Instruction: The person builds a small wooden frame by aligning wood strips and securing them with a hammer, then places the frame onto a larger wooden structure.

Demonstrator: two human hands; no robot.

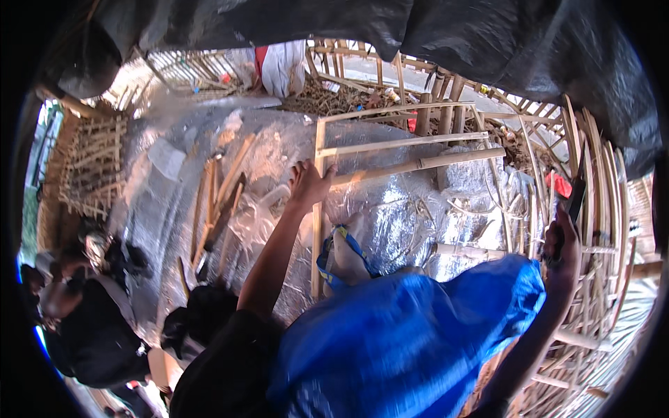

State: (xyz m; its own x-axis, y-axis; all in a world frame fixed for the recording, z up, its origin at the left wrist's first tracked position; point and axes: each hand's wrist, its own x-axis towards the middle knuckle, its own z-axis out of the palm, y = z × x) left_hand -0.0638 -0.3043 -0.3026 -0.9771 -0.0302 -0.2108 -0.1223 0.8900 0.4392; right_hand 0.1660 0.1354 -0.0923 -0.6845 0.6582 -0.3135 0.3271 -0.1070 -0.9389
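Observation:
My left hand point(310, 184) is closed around the left upright of a rectangular bamboo frame point(401, 144), where a thicker crosspiece meets it. The frame is made of split strips and stands above ground covered with shiny plastic sheeting. Off to the right, my right hand point(561, 242) grips a knife point(576, 200), its dark blade pointing up. The handle is mostly hidden by my fingers. A blue tarp point(397, 341) covers my lap, between my two arms. A blue and yellow bag with something pale in it point(343, 259) lies just beyond the tarp.
Several bamboo sticks point(221, 188) lie left on the plastic sheeting point(155, 221). A woven bamboo panel point(94, 167) stands further left. Another person in dark clothes point(97, 327) sits lower left. Bamboo strips point(605, 181) stand at the right. Black sheeting point(460, 42) hangs overhead.

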